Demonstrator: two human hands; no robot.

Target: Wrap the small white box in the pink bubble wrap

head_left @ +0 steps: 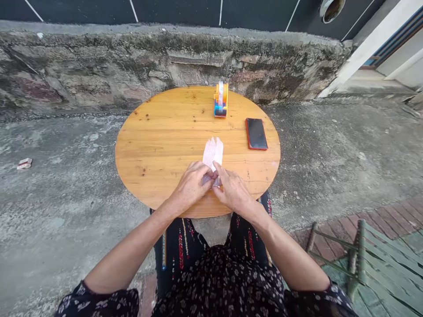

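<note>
A small pale pink folded paper lies on the round wooden table, near its front edge. My left hand and my right hand meet at the paper's near end and pinch it between the fingertips. The far end of the paper shows two pointed tips and lies flat on the wood. The part under my fingers is hidden.
An orange and blue tape dispenser stands at the table's far side. A red-edged phone lies face up to the right. A mossy stone wall runs behind. A green slatted chair stands at lower right. A scrap of litter lies on the concrete.
</note>
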